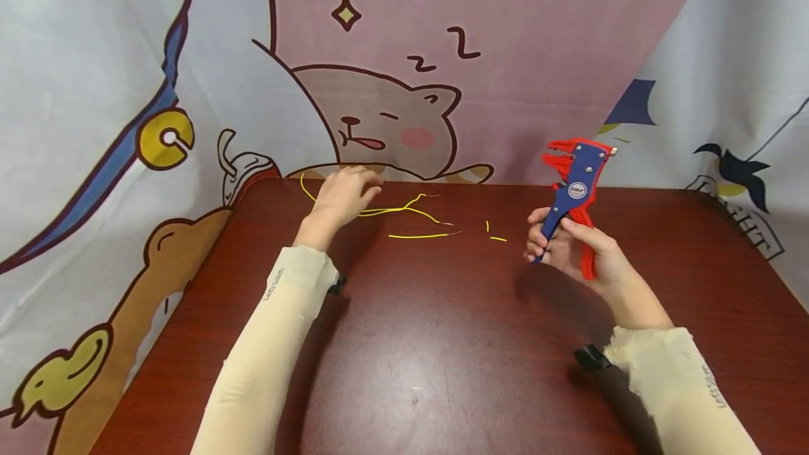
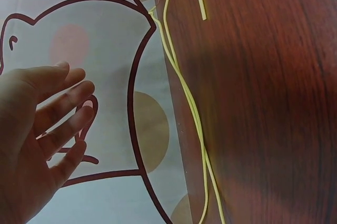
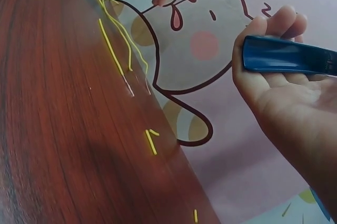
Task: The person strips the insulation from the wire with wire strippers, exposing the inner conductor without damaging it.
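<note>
My right hand (image 1: 578, 251) grips a wire stripper (image 1: 578, 174) with a blue body and red jaws and handle, held up above the table. In the right wrist view its blue handle (image 3: 289, 56) lies across the fingers. My left hand (image 1: 344, 199) hovers near the table's far edge, holding nothing, with loosely bent fingers (image 2: 66, 105). Below and beside it, thin yellow wires (image 1: 404, 208) stretch along the tabletop, two of them running close together. Their right ends show bare strands. A separate, shorter yellow wire (image 1: 417, 236) lies nearer, also with a bare end.
Short yellow insulation bits (image 1: 498, 239) lie on the dark red-brown table (image 1: 404, 343) between the wires and my right hand. Another bit (image 3: 196, 216) shows near the table edge in the right wrist view. A printed cloth (image 1: 537, 41) hangs behind and at the sides.
</note>
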### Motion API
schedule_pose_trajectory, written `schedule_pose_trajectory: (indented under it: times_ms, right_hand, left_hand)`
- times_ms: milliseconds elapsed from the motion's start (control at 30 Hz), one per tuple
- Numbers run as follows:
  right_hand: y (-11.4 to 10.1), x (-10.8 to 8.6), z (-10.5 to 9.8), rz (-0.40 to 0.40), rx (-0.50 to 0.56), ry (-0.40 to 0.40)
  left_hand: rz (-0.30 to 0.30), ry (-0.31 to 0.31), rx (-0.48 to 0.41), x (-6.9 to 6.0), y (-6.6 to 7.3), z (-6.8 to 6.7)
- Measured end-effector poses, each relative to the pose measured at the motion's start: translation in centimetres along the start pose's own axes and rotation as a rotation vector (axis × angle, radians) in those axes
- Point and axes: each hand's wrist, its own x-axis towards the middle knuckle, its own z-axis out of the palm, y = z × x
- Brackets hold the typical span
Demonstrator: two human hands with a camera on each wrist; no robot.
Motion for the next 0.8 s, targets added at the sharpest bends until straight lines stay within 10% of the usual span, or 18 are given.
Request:
schedule_pose_trajectory:
  times_ms: [800]
  right_hand:
    - [-2.6,-4.0,-1.9,0.115,-0.366,0.595]
  left_hand:
    - [-0.006,0.042,-0.144,-1.1,0.0,-0.1]
